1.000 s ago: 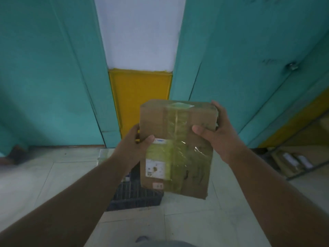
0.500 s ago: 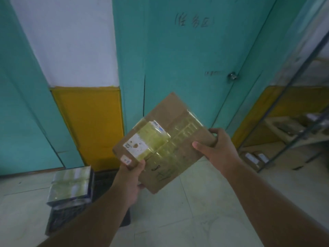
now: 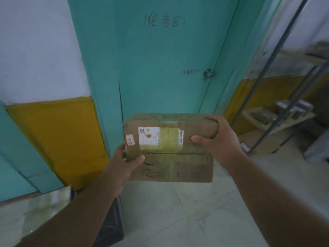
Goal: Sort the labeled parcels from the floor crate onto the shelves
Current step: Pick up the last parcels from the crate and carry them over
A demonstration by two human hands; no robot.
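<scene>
Door (image 3: 160,68): teal, shut, straight ahead on the far side, with handwritten characters near its top and a small metal knob (image 3: 208,73) at its right edge.
Wall (image 3: 39,50): white above, with a yellow band (image 3: 57,136) below, to the left of the door.
Floor (image 3: 187,211): pale tiles, near and underfoot.
Shelves (image 3: 277,120): a metal-framed rack at the far right, blurred; some small parcels lie on its boards, too smeared to tell apart.
Floor crate (image 3: 110,227): dark, low at the near left, mostly hidden behind the left forearm; a shiny taped parcel (image 3: 44,205) lies on top of it.
Parcel (image 3: 170,148): a brown cardboard box wound in clear tape, held up in the air in front of the door, long side level, well above the floor.
Left hand (image 3: 122,166): holds the box's lower left corner, thumb curled over the front face, the other fingers hidden behind.
Right hand (image 3: 219,139): clasps the right end, thumb pressed on the front, fingers wrapped over the top edge.
Label (image 3: 148,138): white, worn, on the upper left of the front face.
Sticker (image 3: 130,139): small, red-edged, just left of the label.
</scene>
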